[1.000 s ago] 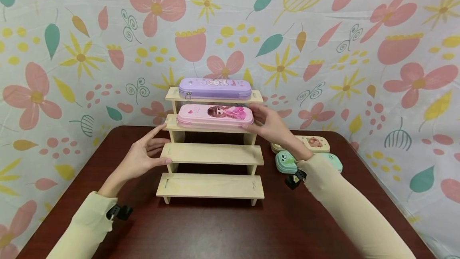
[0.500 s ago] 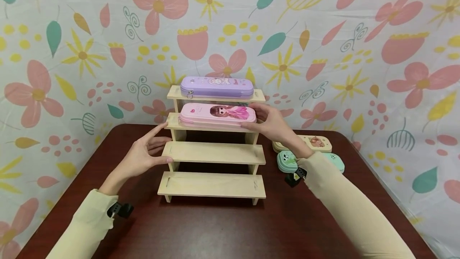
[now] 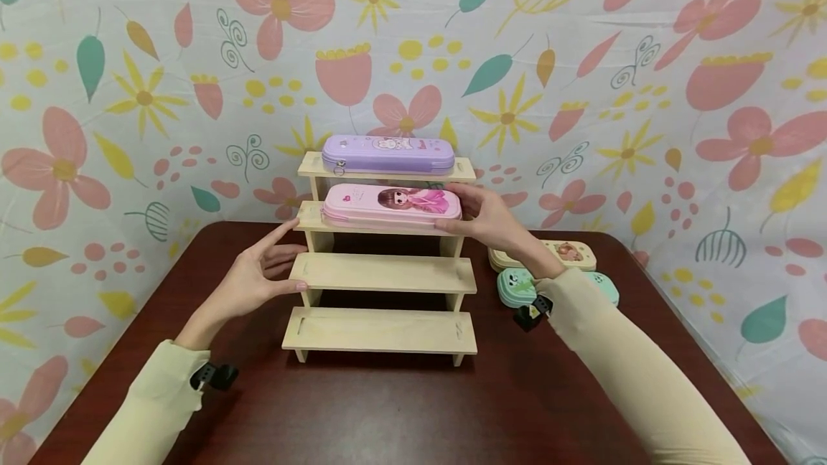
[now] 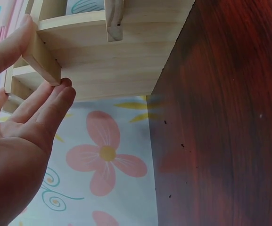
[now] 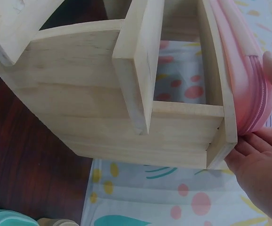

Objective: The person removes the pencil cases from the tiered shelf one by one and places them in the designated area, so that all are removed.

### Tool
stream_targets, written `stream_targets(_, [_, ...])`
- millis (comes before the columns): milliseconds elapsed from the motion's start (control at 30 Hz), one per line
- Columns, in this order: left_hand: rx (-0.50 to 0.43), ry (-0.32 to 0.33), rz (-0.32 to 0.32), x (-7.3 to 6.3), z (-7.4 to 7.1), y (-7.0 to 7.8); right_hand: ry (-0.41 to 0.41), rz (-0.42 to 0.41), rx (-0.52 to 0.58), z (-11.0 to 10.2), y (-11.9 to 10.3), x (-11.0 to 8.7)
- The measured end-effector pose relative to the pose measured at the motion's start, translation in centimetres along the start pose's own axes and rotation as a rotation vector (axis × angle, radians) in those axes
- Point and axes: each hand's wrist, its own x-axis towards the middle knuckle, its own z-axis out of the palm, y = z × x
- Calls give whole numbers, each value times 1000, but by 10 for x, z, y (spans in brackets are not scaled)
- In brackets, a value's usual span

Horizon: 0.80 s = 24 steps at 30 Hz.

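Note:
A pink pencil case (image 3: 362, 199) with a doll picture lies along the second-highest step of a stepped wooden shelf (image 3: 381, 275). My right hand (image 3: 487, 219) grips its right end, thumb at the front and fingers behind. In the right wrist view, the thumb and fingers meet the zipped end of the pink case (image 5: 249, 94). At the shelf's left side, my left hand (image 3: 255, 278) holds a step's end between thumb and fingers, its index finger reaching the step above. The left wrist view shows that step's end (image 4: 44, 63) between them. A purple pencil case (image 3: 388, 156) rests on the top step.
On the dark wooden table (image 3: 388, 415), to the shelf's right, lie a cream pencil case (image 3: 571, 255) and a mint-green one (image 3: 515, 288), both partly behind my right forearm. A flower-patterned cloth (image 3: 581, 77) hangs behind. The two lower steps hold nothing.
The pink pencil case has shifted slightly right on its step, with my right hand on it. My left hand stays at the shelf. The head view has moved a little.

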Motion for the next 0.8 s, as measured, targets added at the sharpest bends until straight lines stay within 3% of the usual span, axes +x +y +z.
stream_targets(800, [-8,8,5,-1,1,0,-29,35,13,-6,-2,0])
